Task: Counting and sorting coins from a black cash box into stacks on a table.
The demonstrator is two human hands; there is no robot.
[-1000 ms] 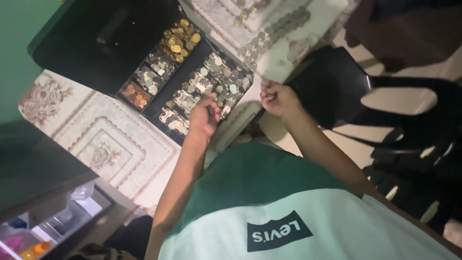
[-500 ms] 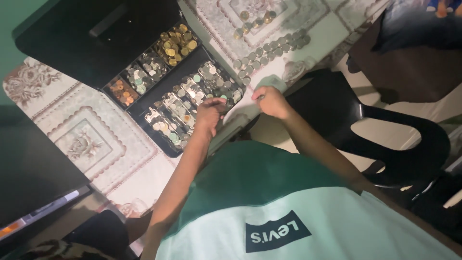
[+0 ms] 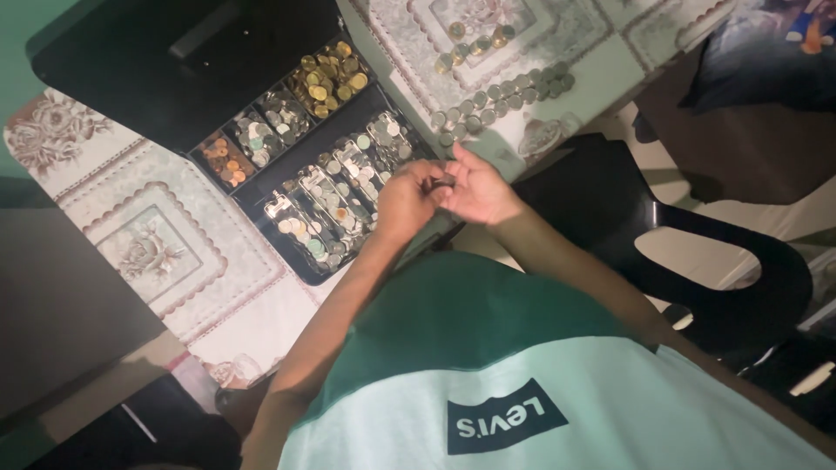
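Head view: left hand [image 3: 407,200] and right hand [image 3: 475,187] grip small coins [image 3: 444,178] together above coin tray [image 3: 287,213], black chair [image 3: 627,209] beside.

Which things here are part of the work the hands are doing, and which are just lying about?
In use:
left hand
right hand
coins pinched between them
coin tray
row of coins on the table

Lying about:
black chair
patterned tablecloth

left hand [image 3: 406,198] and right hand [image 3: 475,187] meeting over black coin tray [image 3: 300,270], small coins [image 3: 446,179] between fingertips, rows of coins [image 3: 505,90] on patterned tablecloth [image 3: 165,252], black chair [image 3: 697,261] nearby
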